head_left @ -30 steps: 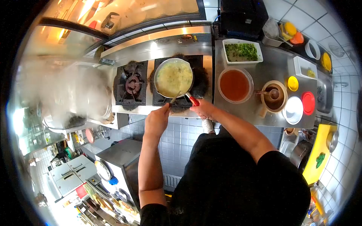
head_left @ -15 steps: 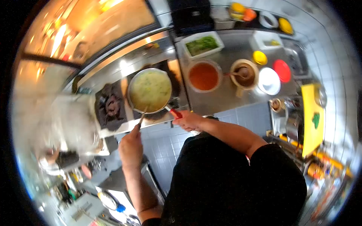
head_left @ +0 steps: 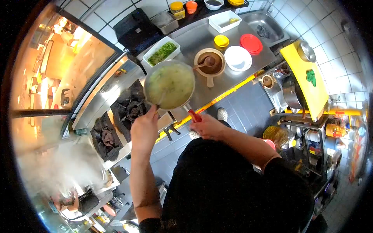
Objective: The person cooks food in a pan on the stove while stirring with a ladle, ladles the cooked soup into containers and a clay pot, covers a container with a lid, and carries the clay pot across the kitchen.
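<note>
My right hand [head_left: 210, 127] is closed around the red handle [head_left: 194, 116] of a saucepan [head_left: 193, 82] full of pale greenish-yellow soup [head_left: 171, 83]. The pan is off the burners, over the counter's left end. With my left hand [head_left: 145, 128] I grip a spoon-like utensil [head_left: 162, 98] whose lower end dips into the soup; its head is hidden. Close to the pan's right side stands a brown clay pot [head_left: 222, 69] with a wooden spoon [head_left: 210, 61] in it. Beyond the pan sits a white tub of chopped greens [head_left: 163, 53].
Gas burners [head_left: 134, 110] lie left of the pan. A white bowl [head_left: 237, 58], a red lid [head_left: 251, 43] and a yellow bowl [head_left: 221, 41] share the steel counter with a sink [head_left: 264, 29]. A yellow cutting board [head_left: 305, 79] is at right. Steam [head_left: 74, 165] rises near another person at left.
The saucepan has left the burner and moved right, over where the tub of orange-red sauce stood in view; that tub is now hidden. Both hands moved with it, and my view has turned.
</note>
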The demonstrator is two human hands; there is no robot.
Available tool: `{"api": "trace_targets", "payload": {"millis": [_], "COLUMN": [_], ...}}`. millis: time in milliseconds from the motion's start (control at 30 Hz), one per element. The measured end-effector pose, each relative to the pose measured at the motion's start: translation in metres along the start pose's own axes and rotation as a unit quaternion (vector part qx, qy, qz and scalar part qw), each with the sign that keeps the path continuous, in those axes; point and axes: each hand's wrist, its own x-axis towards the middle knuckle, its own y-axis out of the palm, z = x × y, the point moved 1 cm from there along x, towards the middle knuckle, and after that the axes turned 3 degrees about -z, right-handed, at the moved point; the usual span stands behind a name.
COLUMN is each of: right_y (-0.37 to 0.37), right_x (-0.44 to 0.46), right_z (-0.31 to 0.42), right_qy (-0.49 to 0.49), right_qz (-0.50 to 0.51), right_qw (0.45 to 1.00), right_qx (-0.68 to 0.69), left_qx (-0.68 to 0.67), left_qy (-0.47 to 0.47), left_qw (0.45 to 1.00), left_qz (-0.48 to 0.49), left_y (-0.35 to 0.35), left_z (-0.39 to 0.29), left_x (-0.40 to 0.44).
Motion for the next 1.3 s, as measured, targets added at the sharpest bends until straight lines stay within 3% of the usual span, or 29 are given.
{"api": "trace_targets", "payload": {"millis": [267,400,433,567,667,800,933,1067,1100,1233,1300], "right_y": [-0.124,-0.185,-0.198,-0.242,-0.265,-0.285,-0.299,-0.298,-0.297,-0.298,-0.295], "right_x": [-0.051,-0.071,-0.076,-0.097,-0.107,-0.110,-0.112,-0.115,-0.112,-0.104,-0.105], "right_z": [0.007,0.007,0.007,0.011,0.017,0.024,0.020,0.025,0.027,0.025,0.026], "right_qy": [-0.048,-0.054,-0.052,-0.037,-0.035,-0.030,-0.034,-0.035,-0.032,-0.045,-0.045], "right_qz": [-0.086,-0.105,-0.113,-0.106,-0.114,-0.135,-0.118,-0.137,-0.139,-0.124,-0.152], "right_qw": [0.984,0.980,0.980,0.977,0.979,0.979,0.972,0.979,0.980,0.971,0.975], "right_qx": [0.146,0.162,0.157,0.181,0.168,0.151,0.202,0.143,0.139,0.199,0.158], "left_qx": [-0.040,0.092,0.091,0.160,0.094,0.088,0.054,0.047,0.115,-0.005,0.073], "left_qy": [0.131,0.112,0.147,0.149,0.188,0.174,0.170,0.116,0.129,0.177,0.153], "left_qw": [0.981,0.965,0.970,0.963,0.974,0.969,0.960,0.979,0.970,0.968,0.973], "left_qz": [0.138,0.217,0.170,0.154,0.087,0.153,0.214,0.162,0.173,0.178,0.155], "left_y": [0.044,0.033,0.039,0.052,0.091,0.132,0.106,0.103,0.104,0.111,0.100], "left_z": [-0.116,-0.182,-0.185,-0.226,-0.234,-0.271,-0.263,-0.265,-0.281,-0.256,-0.243], "left_x": [0.060,0.087,0.091,0.123,0.144,0.149,0.144,0.168,0.168,0.153,0.166]}}
